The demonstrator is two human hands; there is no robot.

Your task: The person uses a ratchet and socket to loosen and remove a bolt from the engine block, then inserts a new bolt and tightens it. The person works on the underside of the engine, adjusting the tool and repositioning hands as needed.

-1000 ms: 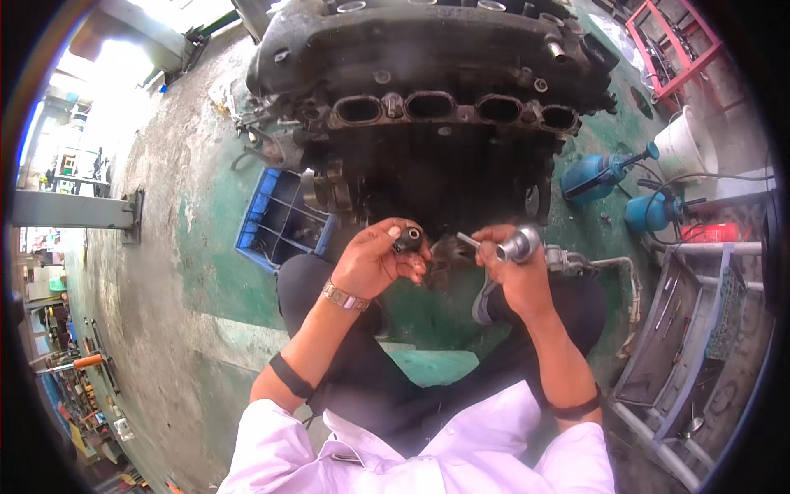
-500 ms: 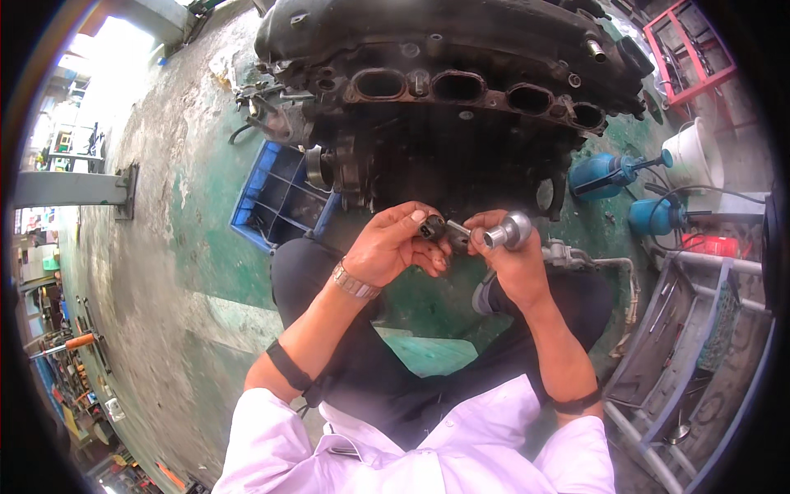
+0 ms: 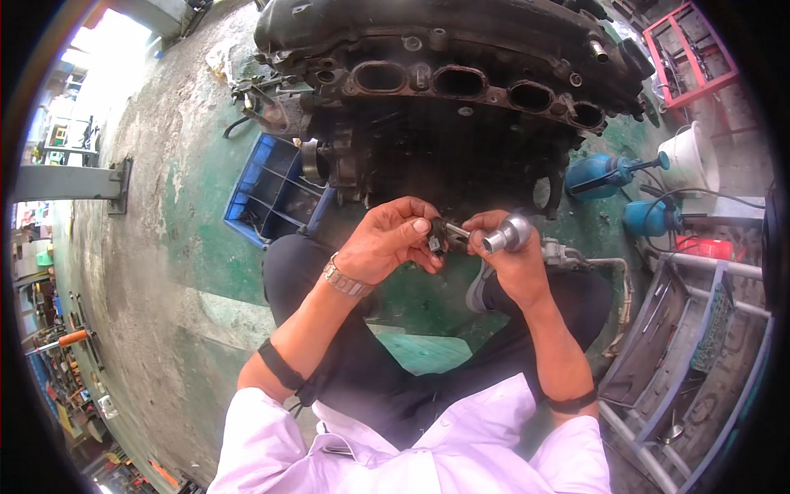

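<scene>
Just below the engine, my left hand (image 3: 387,240) pinches a small black part (image 3: 436,238) between thumb and fingers. My right hand (image 3: 514,267) grips a chrome socket tool (image 3: 508,232) and a slim silver rod (image 3: 457,230), whose left end meets the black part; whether it is inserted I cannot tell. Above both hands stands a dark, greasy engine (image 3: 444,148), with a row of oval ports along its upper side. My crossed legs are beneath my forearms.
A blue divided crate (image 3: 249,210) lies left of my knee. To the right are blue pump cans (image 3: 597,177), a white bucket (image 3: 690,156), a red rack (image 3: 689,97) and a metal tool trolley (image 3: 724,354). A grey beam (image 3: 70,183) extends at left.
My hands have come closer together, the black part moving right to meet the rod, and it has turned in my left fingers. The view of the engine has shifted slightly.
</scene>
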